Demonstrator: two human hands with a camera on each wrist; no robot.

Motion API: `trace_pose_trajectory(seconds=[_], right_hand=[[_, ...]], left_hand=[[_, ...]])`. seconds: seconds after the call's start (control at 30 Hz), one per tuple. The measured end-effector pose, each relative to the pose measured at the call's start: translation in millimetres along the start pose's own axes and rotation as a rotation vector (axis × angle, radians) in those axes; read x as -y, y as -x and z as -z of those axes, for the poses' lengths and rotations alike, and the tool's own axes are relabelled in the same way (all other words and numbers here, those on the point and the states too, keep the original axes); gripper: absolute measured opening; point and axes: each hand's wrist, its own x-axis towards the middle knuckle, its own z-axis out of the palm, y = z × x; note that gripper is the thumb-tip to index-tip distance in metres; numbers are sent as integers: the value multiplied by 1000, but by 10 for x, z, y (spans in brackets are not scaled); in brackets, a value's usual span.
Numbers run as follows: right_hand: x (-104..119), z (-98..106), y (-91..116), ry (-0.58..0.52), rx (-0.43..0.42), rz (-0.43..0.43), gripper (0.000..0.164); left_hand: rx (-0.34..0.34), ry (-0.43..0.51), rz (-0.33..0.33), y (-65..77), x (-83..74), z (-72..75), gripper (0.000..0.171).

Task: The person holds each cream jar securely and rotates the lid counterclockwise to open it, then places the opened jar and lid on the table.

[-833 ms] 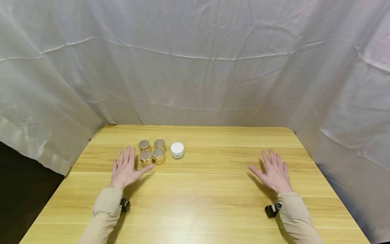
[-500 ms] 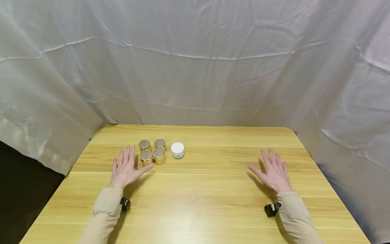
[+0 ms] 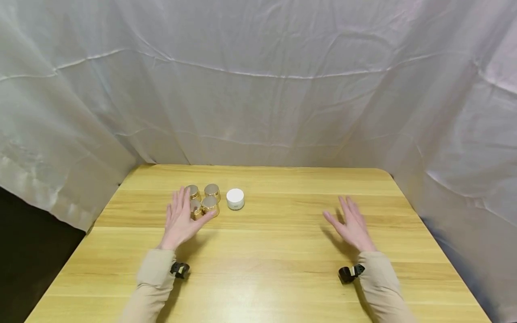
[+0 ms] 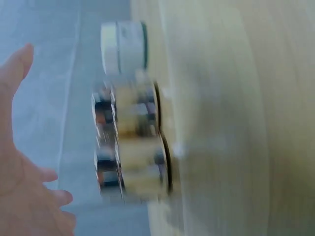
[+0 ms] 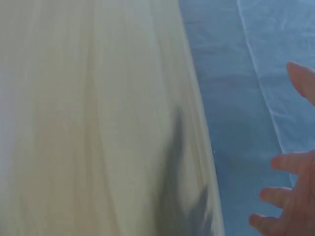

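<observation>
Four gold jars (image 3: 210, 206) stand upright in a tight cluster under and just right of the left hand (image 3: 179, 224). From the head, that hand's straight fingers cover parts of the two left-hand jars, and its thumb crosses low in front of the nearer right one. The left wrist view, blurred, shows the hand raised above the tabletop, with a gap between its fingers and the jars seen there. Its thumb is spread wide of the fingers, and the grasp is slack around air.

Beyond the thumb tip, to the right and slightly farther forward, a white jar (image 3: 235, 199) stands upright, apart from the gold ones; the gold cluster stands between it and the left hand's fingers.

The right hand (image 3: 352, 229) is well off to the right, above the bare wooden table (image 3: 278, 260), thumb and fingers apart, its shadow falling beneath it to the left. Behind each hand are a beige sleeve (image 3: 156, 271) and a black wrist camera (image 3: 181, 270). Ahead of both hands, past the far table edge, hangs a pale, creased curtain (image 3: 258, 112), which also runs down both sides.
</observation>
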Motion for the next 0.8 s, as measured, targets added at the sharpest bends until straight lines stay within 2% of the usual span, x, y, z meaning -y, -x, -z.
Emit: trace_pose_trajectory(seconds=[0.13,0.23,0.4,0.5,0.63,0.8], right_hand=[[99,-121,-38,-146,-2,20,86],[197,-252,-49,-289,-2,15,80],[349,-486,-67,-572,-47,-21,69],[416,-606,-87,-714,-101,-10,61],[486,-735,-105,-847,-158,13,53],[522,-847,-97,-993,-202,53,44]], left_hand=[[-50,106,-67,12,-175,-137,116],[-65,215,-80,49,-326,-232,116],[-50,418,-38,92,-587,-388,116],[-32,509,-27,78,-711,-489,114],[1,583,7,31,-811,-622,115],[27,635,59,-37,-852,-781,122]])
